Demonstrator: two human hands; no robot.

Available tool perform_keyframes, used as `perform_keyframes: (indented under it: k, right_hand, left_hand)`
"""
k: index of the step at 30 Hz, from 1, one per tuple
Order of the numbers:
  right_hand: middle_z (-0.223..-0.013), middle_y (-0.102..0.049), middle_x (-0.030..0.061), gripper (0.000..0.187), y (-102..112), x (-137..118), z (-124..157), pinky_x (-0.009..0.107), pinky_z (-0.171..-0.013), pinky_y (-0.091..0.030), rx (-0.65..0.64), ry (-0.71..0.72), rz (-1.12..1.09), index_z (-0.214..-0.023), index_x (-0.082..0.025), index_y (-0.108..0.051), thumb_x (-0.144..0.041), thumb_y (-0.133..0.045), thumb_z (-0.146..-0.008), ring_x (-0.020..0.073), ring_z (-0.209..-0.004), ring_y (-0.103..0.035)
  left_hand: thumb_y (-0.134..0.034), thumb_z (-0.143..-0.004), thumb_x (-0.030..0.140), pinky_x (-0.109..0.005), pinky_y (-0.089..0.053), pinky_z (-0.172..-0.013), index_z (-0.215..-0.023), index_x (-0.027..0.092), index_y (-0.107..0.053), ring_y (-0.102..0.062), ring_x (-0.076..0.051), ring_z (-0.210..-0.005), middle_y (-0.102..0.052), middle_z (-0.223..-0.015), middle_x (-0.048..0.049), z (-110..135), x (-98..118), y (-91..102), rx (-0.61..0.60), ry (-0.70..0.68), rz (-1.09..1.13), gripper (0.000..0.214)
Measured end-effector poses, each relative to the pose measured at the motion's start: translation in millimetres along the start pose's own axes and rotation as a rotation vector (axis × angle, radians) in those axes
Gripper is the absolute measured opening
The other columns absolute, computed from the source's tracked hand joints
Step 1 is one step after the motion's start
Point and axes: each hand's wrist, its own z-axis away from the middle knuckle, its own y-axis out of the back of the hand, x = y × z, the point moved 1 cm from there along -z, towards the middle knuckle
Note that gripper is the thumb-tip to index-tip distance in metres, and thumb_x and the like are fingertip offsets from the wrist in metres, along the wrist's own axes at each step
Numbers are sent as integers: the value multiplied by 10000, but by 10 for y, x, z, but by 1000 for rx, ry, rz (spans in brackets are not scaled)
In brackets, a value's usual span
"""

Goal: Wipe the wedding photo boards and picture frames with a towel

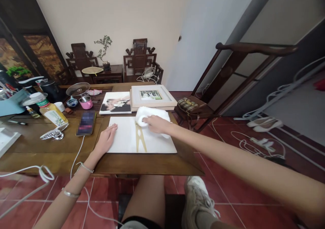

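Note:
A flat white album-like board lies near the front edge of the wooden table, with a gold, compass-like shape down its middle. My right hand is closed around a bunched white towel, which rests on the board's far right part and covers the top of the gold shape. Part of the towel shows under the hand. On the board's left edge lies my left hand, its fingers stretched out and holding nothing.
Behind the board are a photo album and a stacked framed picture box. To the left sit a phone with a cable, scissors, a bottle and a pink mug. A wooden chair stands right.

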Motion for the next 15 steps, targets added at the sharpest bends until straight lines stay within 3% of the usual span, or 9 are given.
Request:
perform_keyframes:
  k: [5, 9, 12, 15]
  right_hand:
    - [-1016, -669, 182, 409, -126, -90, 532, 310, -752, -450, -47, 6, 12, -1069, -123, -655, 7, -453, -738, 277, -924, -659]
    - [-908, -682, 144, 396, -63, -339, 915, 313, -698, -446, -202, 116, -30, -975, -173, -685, 9, -448, -715, 278, -876, -664]
    - [-968, -679, 137, 409, -8, -368, 974, 334, -686, -450, -240, 92, -8, -1010, -201, -680, -16, -443, -733, 290, -879, -665]
    - [-1111, -643, 165, 432, -48, -189, 794, 365, -723, -464, -156, 23, 33, -1093, -192, -648, -31, -435, -753, 302, -908, -664]
  left_hand:
    - [-303, -978, 447, -411, -363, -1119, -1128, 108, -683, -550, -235, -1256, -642, -1268, -141, 1, 15, 9, -8, 0, -11, 531]
    - [-302, -980, 443, -423, -358, -1123, -1129, 132, -684, -544, -233, -1262, -640, -1275, -123, 0, 12, 8, -12, -6, -30, 514]
    - [-300, -979, 448, -423, -359, -1122, -1130, 130, -684, -546, -236, -1260, -644, -1270, -122, -1, 6, 5, -12, -13, -32, 521]
    - [-297, -978, 446, -418, -358, -1123, -1137, 105, -681, -549, -238, -1257, -641, -1268, -141, -1, 3, 5, -10, -13, -29, 538]
